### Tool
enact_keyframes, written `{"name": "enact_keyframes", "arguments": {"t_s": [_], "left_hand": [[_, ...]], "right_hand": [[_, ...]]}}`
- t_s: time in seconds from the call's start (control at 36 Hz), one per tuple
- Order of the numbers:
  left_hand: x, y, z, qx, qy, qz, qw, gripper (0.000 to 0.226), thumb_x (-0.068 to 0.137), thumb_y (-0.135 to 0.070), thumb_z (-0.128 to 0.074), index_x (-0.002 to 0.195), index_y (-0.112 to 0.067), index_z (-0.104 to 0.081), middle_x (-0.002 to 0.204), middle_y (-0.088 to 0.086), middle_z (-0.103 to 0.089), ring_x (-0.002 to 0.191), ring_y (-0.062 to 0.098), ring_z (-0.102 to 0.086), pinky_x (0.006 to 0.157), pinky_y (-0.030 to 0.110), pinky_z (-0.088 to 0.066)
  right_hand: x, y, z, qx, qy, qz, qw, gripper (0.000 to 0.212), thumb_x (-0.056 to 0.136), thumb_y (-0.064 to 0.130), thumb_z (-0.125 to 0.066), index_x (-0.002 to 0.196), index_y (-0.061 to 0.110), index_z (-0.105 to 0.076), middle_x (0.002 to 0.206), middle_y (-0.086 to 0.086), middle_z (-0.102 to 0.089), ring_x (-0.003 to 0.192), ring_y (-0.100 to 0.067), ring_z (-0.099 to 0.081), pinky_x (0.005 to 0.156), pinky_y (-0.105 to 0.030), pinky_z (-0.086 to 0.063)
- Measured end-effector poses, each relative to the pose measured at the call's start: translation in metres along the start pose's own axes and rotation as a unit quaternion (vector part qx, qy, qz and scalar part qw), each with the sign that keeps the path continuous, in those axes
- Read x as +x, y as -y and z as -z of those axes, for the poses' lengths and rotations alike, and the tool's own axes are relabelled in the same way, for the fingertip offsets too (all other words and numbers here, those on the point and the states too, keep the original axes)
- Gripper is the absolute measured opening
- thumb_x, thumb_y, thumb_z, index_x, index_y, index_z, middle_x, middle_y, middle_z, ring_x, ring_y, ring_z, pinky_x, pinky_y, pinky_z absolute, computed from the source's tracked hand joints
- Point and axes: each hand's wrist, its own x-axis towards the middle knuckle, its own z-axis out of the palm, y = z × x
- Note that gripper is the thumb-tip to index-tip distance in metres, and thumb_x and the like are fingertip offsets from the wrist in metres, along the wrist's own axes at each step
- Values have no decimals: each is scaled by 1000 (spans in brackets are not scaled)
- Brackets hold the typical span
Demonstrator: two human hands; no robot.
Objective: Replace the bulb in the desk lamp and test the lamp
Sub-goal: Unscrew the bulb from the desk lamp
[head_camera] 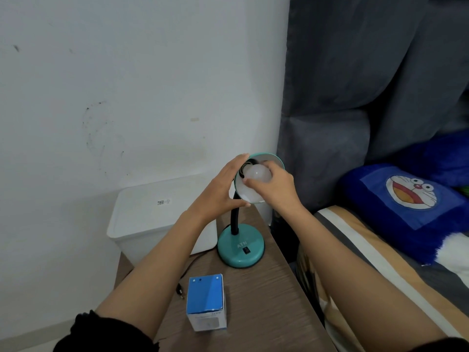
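A teal desk lamp stands on a wooden bedside table (266, 301), its round base (241, 246) carrying a black switch and its black gooseneck rising to a shade (275, 160) tilted toward me. My left hand (223, 186) clasps the shade's left rim. A white bulb (257, 175) sits at the socket inside the shade, with the fingers of my right hand (276, 185) wrapped around it. The bulb is unlit. A blue and white bulb box (206, 301) stands on the table near its front.
The lamp's black cord and plug (179, 292) lie loose on the table, left of the box. A white lidded bin (157, 214) sits behind, against the white wall. A bed with a blue cartoon pillow (406, 201) and grey headboard borders the table's right side.
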Motion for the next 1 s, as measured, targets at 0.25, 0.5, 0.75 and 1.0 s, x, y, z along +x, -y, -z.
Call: {"name": "enact_keyframes", "arguments": {"t_s": [0.25, 0.5, 0.75, 1.0], "left_hand": [[-1, -4, -2, 1, -3, -1, 1000, 104, 66, -13, -83, 147, -24, -19, 153, -4, -26, 141, 10, -27, 115, 39, -30], [1, 0, -3, -3, -7, 3, 1000, 104, 66, -14, -84, 147, -24, -20, 152, -6, -28, 140, 10, -29, 114, 40, -32], [1, -1, -5, -13, -5, 7, 1000, 105, 64, -12, -84, 147, -27, -20, 152, -6, -28, 140, 9, -29, 114, 40, -33], [0, 0, -2, -6, -7, 4, 1000, 105, 64, -12, -84, 146, -27, -21, 152, -7, -28, 140, 7, -28, 114, 39, -34]], "right_hand": [[-1, -4, 1, -112, 17, 82, 990, 66, 77, 24, -72, 136, 19, -44, 138, -10, -44, 128, -31, -40, 107, -38, -35], [0, 10, -1, 96, 20, -129, 987, 74, 80, 53, -61, 129, -1, -44, 130, -14, -50, 108, -26, -57, 84, -39, -57], [-3, 3, 0, -31, -25, 20, 999, 62, 75, 34, -73, 128, 11, -51, 127, -8, -56, 119, -25, -51, 94, -30, -44], [-5, 9, -2, 9, 4, -61, 998, 58, 79, 40, -66, 127, 11, -49, 121, -12, -55, 109, -27, -55, 86, -37, -51]]}}
